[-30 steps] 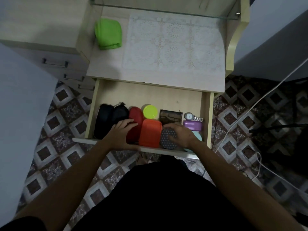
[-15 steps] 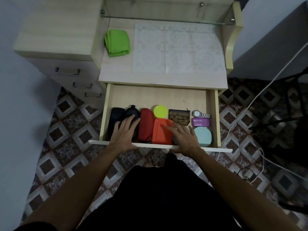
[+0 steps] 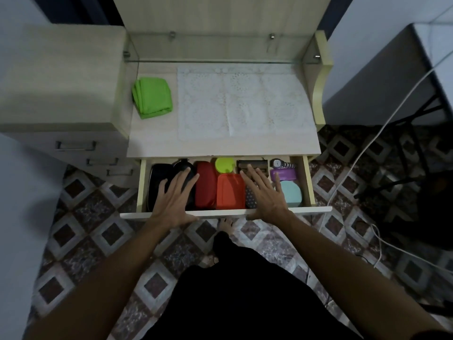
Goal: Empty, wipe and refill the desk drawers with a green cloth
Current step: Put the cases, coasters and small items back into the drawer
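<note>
Both hands flat, fingers spread: left hand over black pouches, right hand over dotted case, in the open drawer. Green cloth folded on worktop, beside lace mat. Red case, orange box between hands.

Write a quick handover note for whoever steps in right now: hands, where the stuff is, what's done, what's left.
Left hand: open, fingers spread over the black pouches, holding nothing.
Right hand: open, fingers spread over the dotted case, holding nothing.
Drawer: partly pulled out, full: red case, orange box, lime lid, watch, purple box, teal round box.
Green cloth: folded on the desk top, untouched by either hand.
Done: cannot tell whether this drawer has been wiped.
Left: if not, empty, wipe, refill.
</note>
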